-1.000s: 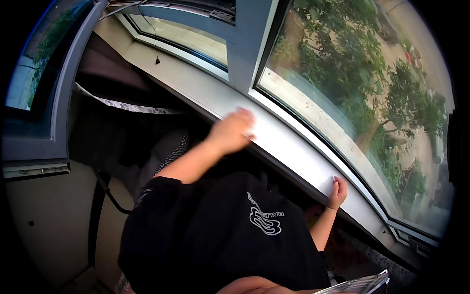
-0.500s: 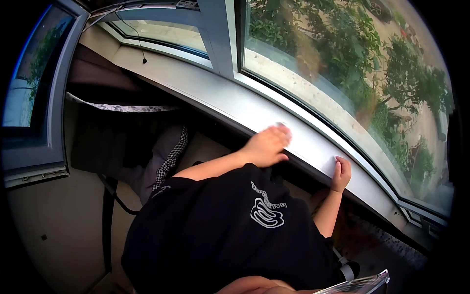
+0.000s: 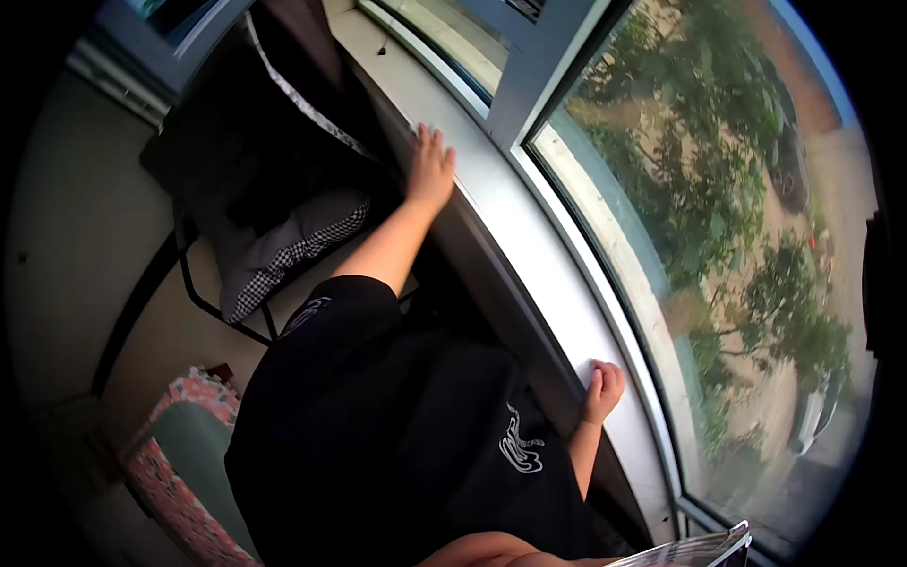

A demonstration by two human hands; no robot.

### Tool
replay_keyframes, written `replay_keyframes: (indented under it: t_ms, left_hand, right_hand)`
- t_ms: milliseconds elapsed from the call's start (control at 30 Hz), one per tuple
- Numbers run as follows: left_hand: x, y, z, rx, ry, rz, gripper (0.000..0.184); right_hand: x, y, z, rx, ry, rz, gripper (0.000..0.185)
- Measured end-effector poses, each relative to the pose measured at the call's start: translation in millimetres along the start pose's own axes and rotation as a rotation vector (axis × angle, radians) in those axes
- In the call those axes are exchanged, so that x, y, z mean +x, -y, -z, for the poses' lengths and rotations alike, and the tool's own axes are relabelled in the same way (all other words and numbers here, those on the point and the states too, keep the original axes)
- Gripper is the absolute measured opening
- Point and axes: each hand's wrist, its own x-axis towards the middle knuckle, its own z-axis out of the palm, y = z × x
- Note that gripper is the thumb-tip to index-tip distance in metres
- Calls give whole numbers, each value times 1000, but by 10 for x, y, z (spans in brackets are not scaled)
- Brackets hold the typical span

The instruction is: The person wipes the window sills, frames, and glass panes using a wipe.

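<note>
My left hand (image 3: 432, 172) reaches far along the white window sill (image 3: 539, 255), palm down near its inner edge. Its fingers are stretched and slightly apart; a small greyish spot shows by the fingertips, too small to name. My right hand (image 3: 605, 391) rests on the nearer part of the sill, close to the window frame. The fingers there are curled in, and whether anything is inside them is hidden.
A large window (image 3: 699, 189) runs along the right, with trees outside. A grey cushion with a checked edge (image 3: 293, 255) lies on a black-framed chair at the left. Below it stands a floral-edged item (image 3: 175, 482). A small dark plug (image 3: 382, 51) lies on the sill's far end.
My left hand has moved away along the sill toward its far end, the arm more stretched. My right hand stays on the sill. The view has turned, bringing the floral-edged item in.
</note>
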Motion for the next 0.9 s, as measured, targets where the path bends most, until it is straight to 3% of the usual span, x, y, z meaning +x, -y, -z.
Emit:
replay_keyframes:
  t_ms: [100,200,300,367,500,700,900]
  left_hand:
    - [-741,-478,-279,-324,3,16,60]
    - [-1453,-903,-383,-369,110,6,65]
    - [-1474,-841,-386,-371,169,117,72]
    - [-1116,-757,-187,-473,181,271,74]
    - [-398,-175,-131,-500,57,373,74]
    - [870,778,89,-599,-145,410,73]
    - [1989,1684,470,-638,-162,457,73]
  right_hand:
    - [0,-3,39,15,62,45,21]
    - [11,8,40,81,82,-2,22]
    - [49,42,12,165,96,-92,21]
    - [145,185,-84,217,90,-165,19]
    - [511,733,-432,68,212,125,15]
    - [1104,1352,-1140,68,324,331,20]
    - [1326,1638,-1529,-172,376,227,28]
